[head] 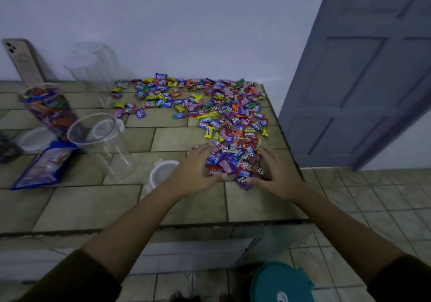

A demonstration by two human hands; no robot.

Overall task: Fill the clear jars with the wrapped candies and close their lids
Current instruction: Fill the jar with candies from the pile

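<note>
Two hands are working at the near end of a spread of wrapped candies [224,115], far too many to count, lying on the right half of a tiled counter [186,206]. The left hand [198,171] and the right hand [277,175] are cupping one heap of candies between them, fingers curving over its top and sides and thumbs closing in along its near edge. Both are half closed around the heap, and the heap is resting on the tiles.

Three clear jars are standing on the left half of the counter. One full jar [49,110] is sitting far left, packed with candies and open at the top. One empty jar [98,138] is standing just to its right, also open. A third jar [93,63] is standing at the back against the wall, too blurred to tell whether it is closed.

Three white lids are lying loose: one [35,138] left of the full jar, one [120,124] showing behind the empty jar, one [163,171] just beside the left wrist.

One blue candy bag [44,166] is lying flat near the empty jar, and one phone [23,61] is leaning against the wall.
</note>
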